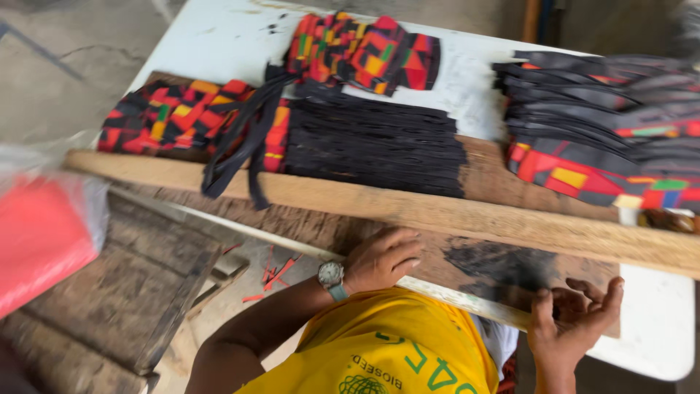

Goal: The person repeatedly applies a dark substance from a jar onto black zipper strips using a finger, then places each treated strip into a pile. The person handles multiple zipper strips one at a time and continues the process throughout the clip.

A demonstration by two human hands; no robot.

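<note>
Both hands rest at the near edge of the desk (219, 36): the left hand (383, 259), with a watch (332, 276) on its wrist, lies knuckles-up with fingers curled loosely on the dark-stained wooden board (503, 273), holding nothing; the right hand (576, 321) is spread wide, palm up, thumb against the board's near edge, also empty. Just beyond them a long wooden plank (408, 208) runs left to right across the board. On its far side sits a stack of black strips (372, 146), with loose black straps (244, 146) hanging over the plank to its left. Patterned fabric pieces in red, yellow and black lie at far left (168, 113) and far centre (364, 51); another pile of dark and patterned pieces (605, 124) sits at the right. A red bag (40, 241) is off the desk at left. Judging from this, the dangling straps could slide off if the plank is nudged, and the board's black stain might smear onto the hands and then onto fabric.
</note>
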